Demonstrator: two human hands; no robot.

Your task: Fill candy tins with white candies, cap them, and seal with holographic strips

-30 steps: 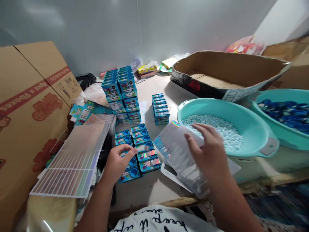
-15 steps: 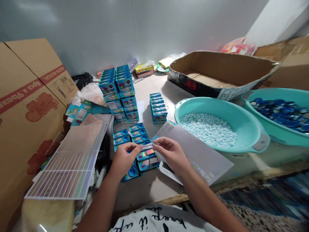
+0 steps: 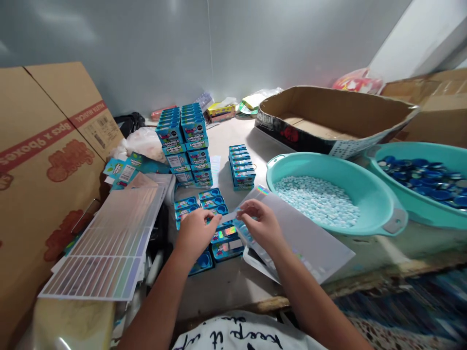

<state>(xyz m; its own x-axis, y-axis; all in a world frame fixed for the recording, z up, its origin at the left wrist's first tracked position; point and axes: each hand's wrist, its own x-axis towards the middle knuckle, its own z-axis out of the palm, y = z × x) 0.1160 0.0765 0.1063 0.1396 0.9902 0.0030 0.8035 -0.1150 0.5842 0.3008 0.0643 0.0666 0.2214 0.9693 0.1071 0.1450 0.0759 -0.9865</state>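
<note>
A narrow clear sticker strip (image 3: 229, 217) stretches between my two hands. My left hand (image 3: 199, 232) pinches its left end, and my right hand (image 3: 260, 223) holds the other end between closed fingertips. Below the strip, blue candy boxes (image 3: 226, 249) lie in two columns; the nearest ones in the right column carry shiny strips. Part of the left column is hidden by my left hand. Under my right hand and forearm lies a pale sticker sheet (image 3: 310, 243).
Stacked blue boxes (image 3: 195, 131) and a shorter row (image 3: 241, 167) stand behind. On the right are a turquoise basin of white candies (image 3: 377, 194), a basin of blue tins (image 3: 452, 153) and an open carton (image 3: 339, 97). Striped sheets (image 3: 105, 243) and a large carton (image 3: 44, 146) are left.
My hands have moved slightly apart, and more of the strip shows between them. The camera view has shifted a little.
</note>
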